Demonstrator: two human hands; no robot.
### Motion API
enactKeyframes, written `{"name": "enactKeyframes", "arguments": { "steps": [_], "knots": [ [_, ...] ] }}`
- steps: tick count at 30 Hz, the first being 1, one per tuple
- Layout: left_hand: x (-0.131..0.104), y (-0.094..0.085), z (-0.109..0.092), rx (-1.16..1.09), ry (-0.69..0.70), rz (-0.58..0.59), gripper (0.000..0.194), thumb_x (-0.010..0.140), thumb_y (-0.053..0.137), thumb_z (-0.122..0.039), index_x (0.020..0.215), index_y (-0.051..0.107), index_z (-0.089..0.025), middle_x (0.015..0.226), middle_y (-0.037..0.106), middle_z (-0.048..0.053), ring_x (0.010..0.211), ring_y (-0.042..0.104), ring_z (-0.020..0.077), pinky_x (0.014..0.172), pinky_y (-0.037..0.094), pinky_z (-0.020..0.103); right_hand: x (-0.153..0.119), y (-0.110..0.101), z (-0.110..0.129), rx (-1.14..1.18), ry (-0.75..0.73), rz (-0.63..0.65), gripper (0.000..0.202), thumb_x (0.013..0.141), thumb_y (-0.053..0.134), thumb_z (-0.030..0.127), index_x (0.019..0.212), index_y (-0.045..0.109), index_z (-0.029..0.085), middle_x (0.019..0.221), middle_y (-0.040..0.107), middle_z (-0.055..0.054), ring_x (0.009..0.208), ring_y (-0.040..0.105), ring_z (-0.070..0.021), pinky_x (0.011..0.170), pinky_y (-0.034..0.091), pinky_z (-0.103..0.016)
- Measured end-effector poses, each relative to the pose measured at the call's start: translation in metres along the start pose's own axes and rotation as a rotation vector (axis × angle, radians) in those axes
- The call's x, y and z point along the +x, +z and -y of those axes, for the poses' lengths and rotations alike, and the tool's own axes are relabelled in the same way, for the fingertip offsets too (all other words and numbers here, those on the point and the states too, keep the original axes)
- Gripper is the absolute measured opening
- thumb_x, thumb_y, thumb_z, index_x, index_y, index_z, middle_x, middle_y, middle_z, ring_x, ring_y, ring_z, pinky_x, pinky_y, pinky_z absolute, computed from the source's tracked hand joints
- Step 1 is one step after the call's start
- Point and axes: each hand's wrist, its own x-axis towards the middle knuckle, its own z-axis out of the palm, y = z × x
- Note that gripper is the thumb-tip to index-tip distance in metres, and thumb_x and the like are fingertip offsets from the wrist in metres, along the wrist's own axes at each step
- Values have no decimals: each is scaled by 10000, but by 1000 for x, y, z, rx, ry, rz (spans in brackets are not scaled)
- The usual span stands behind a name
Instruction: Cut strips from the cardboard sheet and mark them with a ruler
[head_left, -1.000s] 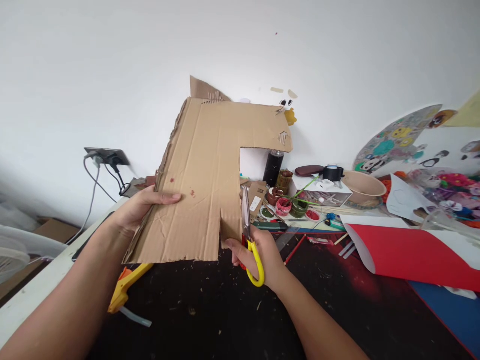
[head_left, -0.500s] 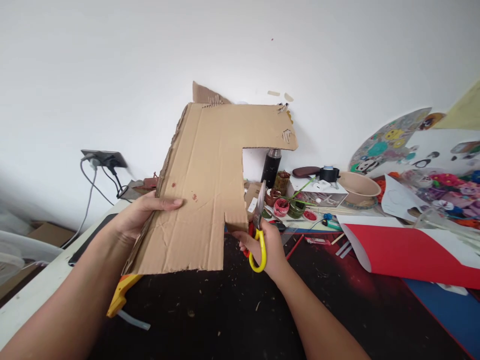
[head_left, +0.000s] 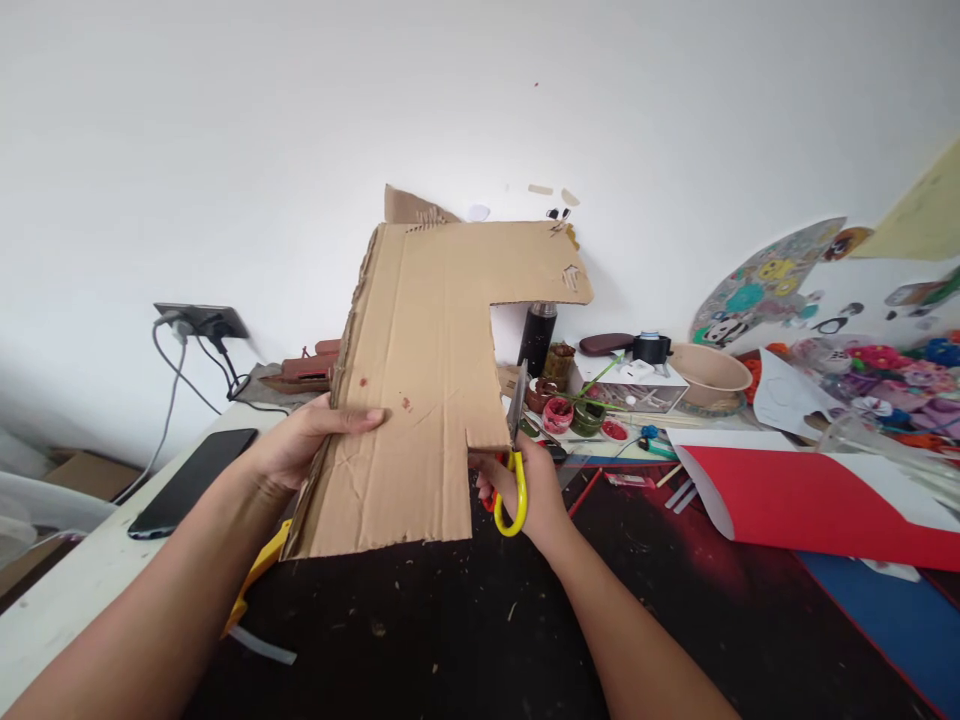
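- I have the counter (head_left: 82, 575) across the lower view, pale at left and dark in the middle, its near edge out of frame.
- The cardboard (head_left: 420, 350) is raised over the counter at centre, tilted, a deep notch in its right side; it blocks my sight of much of what lies behind.
- At right I see the red sheet (head_left: 810, 500), curled at its left end and cut off by the frame.
- The black bottle (head_left: 537, 340) stands far behind the notch, its top hidden by cardboard.
- My left grip (head_left: 296, 440) pinches the cardboard's left edge, thumb in front; the other fingers are mostly hidden.
- My right grip (head_left: 529, 490) is closed around the scissors (head_left: 517, 405), just below the notch's lower ledge; some fingers I can't make out.
- The blades point up beside the cut edge; I can't tell whether they straddle it.
- The yellow tool (head_left: 259, 575) is mostly covered by the left forearm and cardboard.
- The pink paint jar (head_left: 556, 413) sits beyond the scissors, its label unreadable.
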Motion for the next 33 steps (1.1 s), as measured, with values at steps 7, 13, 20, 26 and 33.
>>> {"name": "enactKeyframes", "arguments": {
  "steps": [7, 13, 20, 26, 33],
  "knots": [
    [0, -11, -11, 63, 169, -33, 518, 501, 1054, -302, 944, 840, -141, 950, 861, 181, 840, 846, 372, 677, 715, 392, -2, 3, 7, 86, -1, 42, 548, 862, 771, 713, 1011, 609, 211, 601, 688, 9, 443, 651, -181, 415, 520, -250],
    [-11, -12, -25, -1, 588, -311, 707, 451, 1044, -322, 1109, 828, -179, 1002, 875, 111, 885, 846, 367, 707, 728, 376, -10, 5, 19, 165, -18, 103, 690, 883, 670, 844, 1053, 640, 177, 609, 701, -25, 456, 662, -188, 424, 506, -251],
    [-12, -25, -32, -15, 644, -358, 772, 520, 1031, -343, 1255, 797, -310, 1129, 868, 42, 1123, 801, 412, 884, 727, 459, -21, 15, 5, 165, 129, 468, 861, 759, 782, 870, 1232, 676, 159, 782, 788, -82, 589, 716, -186, 578, 546, -279],
    [-1, -22, -26, 39, 611, -362, 539, 471, 1026, -407, 960, 843, -271, 1132, 862, 88, 1041, 818, 440, 846, 735, 528, -22, 15, 7, 94, 208, 564, 1008, 661, 859, 856, 1387, 682, 180, 883, 796, -78, 691, 733, -198, 690, 562, -328],
    [1, -26, -26, 34, 597, -380, 534, 556, 987, -377, 1069, 838, -355, 1185, 849, 31, 1152, 787, 433, 906, 724, 536, -23, 16, 7, 90, 281, 617, 973, 659, 952, 734, 1435, 665, 222, 992, 809, -98, 769, 750, -194, 724, 550, -305]
  ]
}}
